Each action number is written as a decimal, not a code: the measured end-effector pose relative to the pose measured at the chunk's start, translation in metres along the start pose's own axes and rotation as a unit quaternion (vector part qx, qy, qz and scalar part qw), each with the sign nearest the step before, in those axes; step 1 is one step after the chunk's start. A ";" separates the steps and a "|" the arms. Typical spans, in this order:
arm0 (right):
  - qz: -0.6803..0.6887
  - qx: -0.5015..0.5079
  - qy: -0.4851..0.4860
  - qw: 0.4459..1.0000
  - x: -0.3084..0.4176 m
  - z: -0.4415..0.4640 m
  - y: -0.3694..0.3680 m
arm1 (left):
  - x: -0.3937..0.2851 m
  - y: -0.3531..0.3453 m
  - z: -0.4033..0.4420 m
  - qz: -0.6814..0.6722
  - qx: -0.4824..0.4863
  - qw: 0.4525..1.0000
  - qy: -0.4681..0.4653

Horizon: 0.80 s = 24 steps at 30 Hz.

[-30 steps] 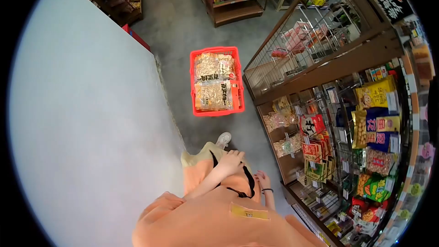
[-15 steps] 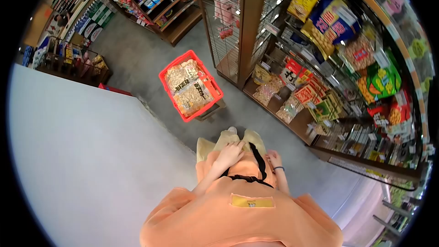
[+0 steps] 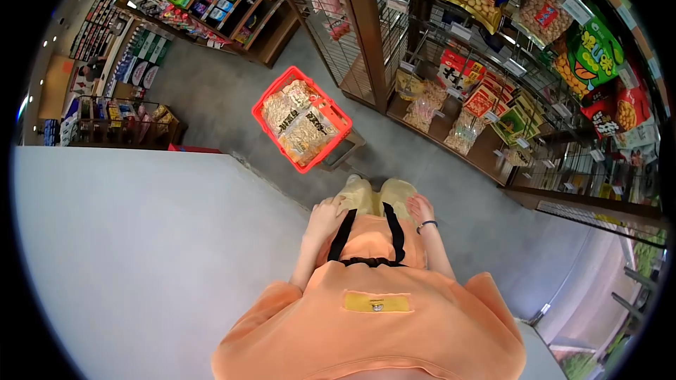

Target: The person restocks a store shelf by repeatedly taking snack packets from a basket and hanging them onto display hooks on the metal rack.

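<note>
My left hand [image 3: 326, 216] hangs beside my left thigh, over the pale yellow trousers [image 3: 360, 195]. Its fingers are stretched out and it carries nothing. On the other side, my right hand [image 3: 420, 209] rests near the right trouser leg with its fingers loosely bent, also without an object; a dark band circles that wrist. Black straps [image 3: 343, 234] run down over the orange top between the hands. Ahead on a low stand, out of reach of both hands, is a red shopping basket [image 3: 339, 114] holding large clear bags of light-coloured snacks [image 3: 301, 134].
A brown shelf unit [image 3: 470, 158] with bagged nuts and snacks stands to the right. Wire rack panels [image 3: 366, 24] rise ahead. A pale wall or partition [image 3: 141, 239] fills the left. More stocked shelves [image 3: 229, 3] and a low display [image 3: 127, 121] are farther off.
My left hand has moved left, from in front of my lap to beside the thigh. My right hand has risen slightly. The view has shifted, and the basket appears a little higher and farther right.
</note>
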State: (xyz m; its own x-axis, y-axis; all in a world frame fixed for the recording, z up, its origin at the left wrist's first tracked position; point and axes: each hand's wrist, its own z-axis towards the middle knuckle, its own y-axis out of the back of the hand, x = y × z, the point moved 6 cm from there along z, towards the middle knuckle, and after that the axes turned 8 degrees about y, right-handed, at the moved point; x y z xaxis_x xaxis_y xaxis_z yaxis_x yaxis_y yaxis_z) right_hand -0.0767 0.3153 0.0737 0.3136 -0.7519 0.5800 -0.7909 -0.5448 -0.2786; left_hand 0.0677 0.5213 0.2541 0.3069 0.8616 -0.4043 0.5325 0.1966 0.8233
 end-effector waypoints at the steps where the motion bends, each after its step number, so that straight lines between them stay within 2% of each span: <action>1: 0.016 -0.001 -0.005 1.000 -0.006 -0.002 -0.007 | 0.008 0.002 0.006 0.008 0.003 1.000 -0.003; 3: 0.040 -0.004 -0.008 0.999 -0.013 -0.004 -0.020 | 0.026 0.010 0.021 0.020 0.007 1.000 -0.014; 5: 0.068 -0.008 -0.007 0.998 -0.026 -0.002 -0.029 | 0.041 0.020 0.034 -0.029 0.004 0.998 -0.063; 8: 0.112 -0.062 0.008 0.992 -0.050 0.007 -0.051 | 0.081 0.032 0.053 -0.005 0.007 0.997 -0.080; 11: 0.096 -0.173 -0.035 0.980 -0.082 0.005 -0.075 | 0.132 0.056 0.063 -0.037 0.001 0.993 -0.110; 12: 0.105 -0.126 -0.009 0.986 -0.124 0.040 -0.068 | 0.143 0.060 0.069 -0.065 -0.018 0.992 -0.108; 13: 0.180 -0.160 0.009 0.970 -0.127 0.026 -0.092 | 0.159 0.060 0.073 -0.068 -0.002 0.993 -0.094; 14: 0.186 -0.069 0.005 0.980 -0.135 0.030 -0.116 | 0.181 0.063 0.078 -0.070 0.006 0.995 -0.068; 16: 0.238 -0.086 -0.019 0.967 -0.131 0.006 -0.171 | 0.210 0.070 0.080 -0.070 0.022 0.995 -0.060; 18: 0.101 -0.077 -0.030 0.991 -0.122 -0.012 -0.211 | 0.224 0.071 0.086 -0.038 0.063 0.995 -0.062; 21: 0.072 -0.030 -0.022 0.997 -0.135 -0.007 -0.241 | 0.238 0.070 0.097 -0.027 0.083 0.993 -0.079; 24: 0.115 -0.070 -0.088 0.987 -0.137 0.002 -0.261 | 0.236 0.074 0.120 0.013 0.113 0.989 -0.092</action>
State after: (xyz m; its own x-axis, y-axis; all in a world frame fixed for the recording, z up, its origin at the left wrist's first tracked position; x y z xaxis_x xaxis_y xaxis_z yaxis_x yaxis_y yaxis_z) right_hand 0.0879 0.5602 0.0654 0.1938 -0.9096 0.3676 -0.9130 -0.3043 -0.2716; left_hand 0.2738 0.6829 0.1723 0.4494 0.7613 -0.4674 0.6792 0.0487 0.7323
